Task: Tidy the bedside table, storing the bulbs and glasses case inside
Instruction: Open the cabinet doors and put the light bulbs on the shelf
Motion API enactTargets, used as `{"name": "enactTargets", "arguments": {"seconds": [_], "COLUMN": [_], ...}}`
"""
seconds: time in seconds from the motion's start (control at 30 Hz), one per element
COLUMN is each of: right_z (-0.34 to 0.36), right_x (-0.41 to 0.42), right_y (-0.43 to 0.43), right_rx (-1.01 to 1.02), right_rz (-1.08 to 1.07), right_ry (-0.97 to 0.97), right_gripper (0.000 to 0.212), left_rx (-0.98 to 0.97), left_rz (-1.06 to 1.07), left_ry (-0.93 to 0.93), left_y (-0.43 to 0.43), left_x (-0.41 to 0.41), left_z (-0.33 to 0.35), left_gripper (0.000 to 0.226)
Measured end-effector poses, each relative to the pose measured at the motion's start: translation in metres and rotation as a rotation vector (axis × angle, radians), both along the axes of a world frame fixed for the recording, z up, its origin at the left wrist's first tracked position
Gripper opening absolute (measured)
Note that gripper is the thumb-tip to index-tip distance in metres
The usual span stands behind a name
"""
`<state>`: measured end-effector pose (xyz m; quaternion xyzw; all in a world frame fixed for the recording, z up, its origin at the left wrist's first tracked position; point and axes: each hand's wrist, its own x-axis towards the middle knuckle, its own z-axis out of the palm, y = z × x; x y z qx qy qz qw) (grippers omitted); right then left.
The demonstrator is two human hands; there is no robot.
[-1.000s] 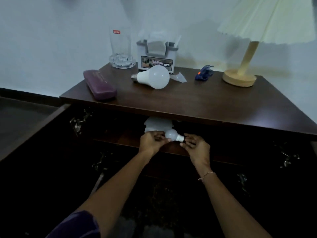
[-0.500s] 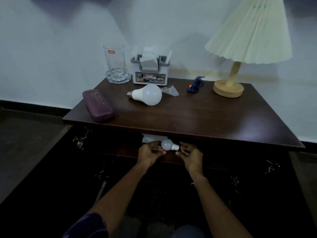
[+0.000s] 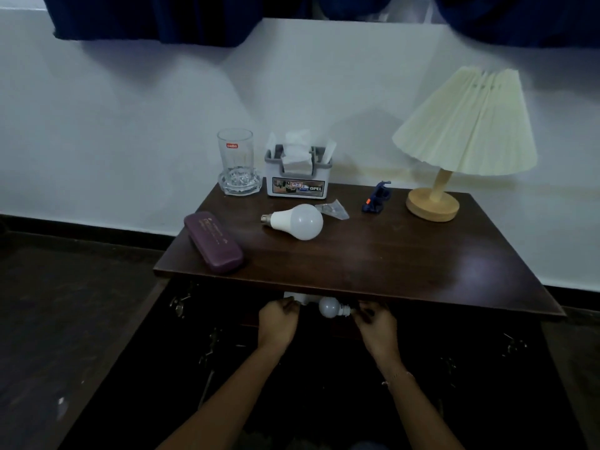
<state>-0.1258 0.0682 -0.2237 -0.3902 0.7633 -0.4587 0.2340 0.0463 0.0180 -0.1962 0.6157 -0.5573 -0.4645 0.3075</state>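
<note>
A small white bulb (image 3: 328, 306) lies on the shelf inside the open bedside table, just under the tabletop's front edge. My right hand (image 3: 376, 326) pinches its metal base from the right. My left hand (image 3: 277, 323) is a little left of the bulb, fingers loosely curled with nothing in them, close to a white box (image 3: 297, 297) behind it. On the dark wooden tabletop (image 3: 389, 261) a large white bulb (image 3: 297, 221) lies on its side. A purple glasses case (image 3: 212, 242) rests at the left front corner.
At the back of the tabletop stand a clear glass (image 3: 236, 165), a tissue holder (image 3: 297, 180), a crumpled plastic wrapper (image 3: 332, 209), a blue clip (image 3: 376, 198) and a pleated lamp (image 3: 454, 141). The cabinet doors hang open on both sides, hinges (image 3: 178, 302) showing.
My left hand has come off the small bulb's globe and now sits apart from it. My right hand stays at the base. My view has pulled back and risen.
</note>
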Motion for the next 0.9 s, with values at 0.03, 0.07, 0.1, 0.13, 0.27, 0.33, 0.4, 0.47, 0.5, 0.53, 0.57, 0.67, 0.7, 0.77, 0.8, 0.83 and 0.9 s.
{"name": "enactTargets", "arguments": {"seconds": [0.03,0.07,0.1,0.13,0.27,0.33,0.4,0.47,0.5,0.53,0.57,0.67,0.7,0.77,0.8,0.83,0.9], "right_z": [0.006,0.011,0.015,0.02,0.031,0.034,0.036,0.041,0.044,0.048,0.053,0.078,0.088,0.11,0.121,0.13,0.146], "right_x": [0.004,0.009,0.014,0.02,0.043,0.049,0.053,0.057,0.061,0.065,0.071,0.083,0.085,0.087,0.088,0.088,0.088], "right_y": [0.005,0.011,0.017,0.023,0.044,0.049,0.051,0.053,0.055,0.058,0.061,0.068,0.068,0.064,0.059,0.053,0.038], "right_rx": [-0.03,-0.055,-0.076,-0.101,-0.174,-0.155,-0.121,-0.116,-0.13,-0.157,-0.195,-0.332,-0.377,-0.452,-0.48,-0.502,-0.534], "right_rz": [-0.033,-0.055,-0.063,-0.059,-0.018,-0.003,-0.016,-0.045,-0.048,-0.044,-0.039,-0.043,-0.045,-0.041,-0.033,-0.026,-0.022], "right_ry": [0.011,0.023,0.034,0.043,0.038,0.046,0.074,0.069,0.067,0.067,0.06,-0.003,-0.025,-0.059,-0.06,-0.059,-0.074], "right_gripper": [0.021,0.021,0.023,0.026,0.039,0.04,0.037,0.033,0.031,0.028,0.024,0.02,0.022,0.027,0.029,0.031,0.03], "left_rx": [-0.006,-0.017,-0.031,-0.044,-0.091,-0.1,-0.087,-0.11,-0.147,-0.192,-0.237,-0.363,-0.405,-0.489,-0.527,-0.548,-0.532], "left_rz": [0.009,0.017,0.025,0.035,0.078,0.087,0.094,0.088,0.078,0.067,0.057,0.068,0.083,0.119,0.147,0.18,0.229], "left_ry": [0.005,0.014,0.025,0.036,0.064,0.076,0.082,0.064,0.066,0.078,0.095,0.146,0.168,0.216,0.22,0.21,0.19], "left_y": [0.006,0.012,0.018,0.024,0.045,0.053,0.06,0.069,0.074,0.079,0.084,0.085,0.081,0.07,0.063,0.055,0.038], "left_x": [0.006,0.011,0.015,0.018,0.024,0.026,0.027,0.027,0.027,0.026,0.024,0.019,0.018,0.016,0.015,0.015,0.015], "left_z": [0.003,0.006,0.008,0.012,0.029,0.037,0.041,0.047,0.051,0.056,0.062,0.086,0.095,0.112,0.12,0.128,0.139], "left_gripper": [0.022,0.022,0.021,0.02,0.02,0.021,0.022,0.022,0.021,0.021,0.022,0.018,0.018,0.019,0.021,0.023,0.029]}}
